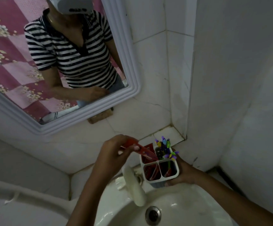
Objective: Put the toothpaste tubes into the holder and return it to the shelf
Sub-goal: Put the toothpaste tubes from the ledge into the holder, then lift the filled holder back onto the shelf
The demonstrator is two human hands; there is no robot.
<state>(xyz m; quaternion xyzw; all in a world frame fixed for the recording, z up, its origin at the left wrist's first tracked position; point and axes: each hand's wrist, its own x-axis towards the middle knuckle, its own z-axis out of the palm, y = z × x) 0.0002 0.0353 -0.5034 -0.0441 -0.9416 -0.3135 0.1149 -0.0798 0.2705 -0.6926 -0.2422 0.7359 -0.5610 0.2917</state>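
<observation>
My right hand (183,174) grips a white four-compartment holder (162,179) from its right side, above the sink. My left hand (116,152) holds a red toothpaste tube (146,152), tilted, with its lower end inside the holder's far left compartment. Another red tube (153,172) stands in the near left compartment, and a red end shows in the near right one. Colourful toothbrushes (164,143) stick up from the far right compartment.
A white sink basin (189,207) with a metal drain (153,215) lies below my hands, with a cream tap (135,186) at its back. A tiled corner ledge (168,133) sits behind the holder. A white-framed mirror (129,62) hangs on the tiled wall.
</observation>
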